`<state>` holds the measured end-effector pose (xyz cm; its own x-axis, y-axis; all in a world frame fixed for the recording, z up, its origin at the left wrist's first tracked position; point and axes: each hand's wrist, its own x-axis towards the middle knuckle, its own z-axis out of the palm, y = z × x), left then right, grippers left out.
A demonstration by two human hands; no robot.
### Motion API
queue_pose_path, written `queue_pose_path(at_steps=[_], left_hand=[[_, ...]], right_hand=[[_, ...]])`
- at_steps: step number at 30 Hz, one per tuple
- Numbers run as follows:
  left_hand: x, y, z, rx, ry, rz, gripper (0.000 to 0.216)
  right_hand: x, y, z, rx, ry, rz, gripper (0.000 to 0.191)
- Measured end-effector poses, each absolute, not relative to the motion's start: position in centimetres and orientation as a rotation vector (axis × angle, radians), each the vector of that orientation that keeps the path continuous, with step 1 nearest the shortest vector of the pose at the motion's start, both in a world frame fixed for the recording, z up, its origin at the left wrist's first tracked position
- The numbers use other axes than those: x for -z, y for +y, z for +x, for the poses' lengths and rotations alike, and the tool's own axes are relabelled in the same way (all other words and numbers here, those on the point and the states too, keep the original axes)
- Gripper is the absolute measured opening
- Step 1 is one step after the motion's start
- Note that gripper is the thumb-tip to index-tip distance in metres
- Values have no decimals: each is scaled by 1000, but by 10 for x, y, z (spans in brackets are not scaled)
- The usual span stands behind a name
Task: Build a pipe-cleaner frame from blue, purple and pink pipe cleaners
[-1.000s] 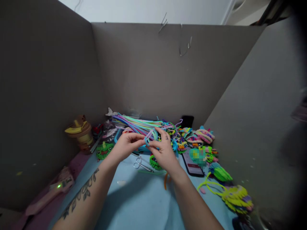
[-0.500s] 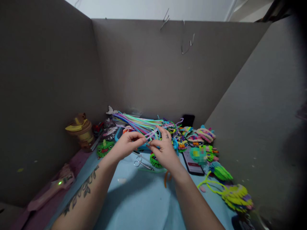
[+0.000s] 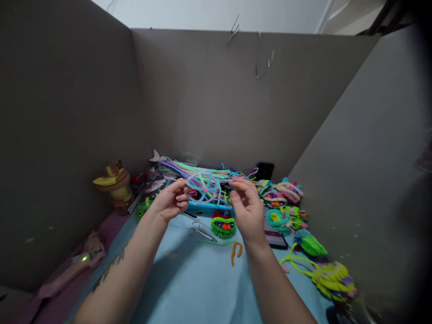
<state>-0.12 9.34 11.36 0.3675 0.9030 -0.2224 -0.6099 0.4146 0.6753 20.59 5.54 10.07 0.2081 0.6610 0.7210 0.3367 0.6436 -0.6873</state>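
Observation:
Between my hands is a looped pipe-cleaner frame (image 3: 205,190) in light blue, purple and mint green, its loops crossing at a small centre. My left hand (image 3: 170,200) is closed, pinching the frame's left edge with the fingertips. On the other side, my right hand (image 3: 248,204) pinches a light blue end of it between thumb and fingers. Below them on the blue cloth lie a green fuzzy face figure (image 3: 223,226) with an orange-red mouth, scissors (image 3: 202,230) and a bent orange pipe cleaner (image 3: 236,253).
A bundle of pastel pipe cleaners (image 3: 182,167) lies behind a blue tray (image 3: 209,207). Several fuzzy pieces, including a yellow one (image 3: 334,279), and a phone (image 3: 276,240) are at right. A brown-and-yellow cup (image 3: 119,189) and a pink glue gun (image 3: 79,267) stand left. Grey partitions enclose the table.
My hands have moved apart, and the pipe-cleaner frame is now spread open between them. The green face figure and the orange piece show more fully.

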Motion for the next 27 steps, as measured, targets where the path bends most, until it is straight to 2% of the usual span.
queue_pose_path(at_steps=[8, 18, 23, 27], left_hand=[[-116, 76, 14, -1077, 845, 1238, 26], [-116, 89, 11, -1108, 661, 634, 20], [-113, 87, 16, -1039, 702, 662, 23], [-110, 86, 17, -1019, 714, 745, 25]], right_hand=[[-110, 44, 204, -87, -1655, -898, 13], [-109, 46, 201, -141, -1560, -976, 15], [-108, 46, 200, -150, -1659, -1018, 22], [-108, 45, 198, -35, -1766, -1072, 24]])
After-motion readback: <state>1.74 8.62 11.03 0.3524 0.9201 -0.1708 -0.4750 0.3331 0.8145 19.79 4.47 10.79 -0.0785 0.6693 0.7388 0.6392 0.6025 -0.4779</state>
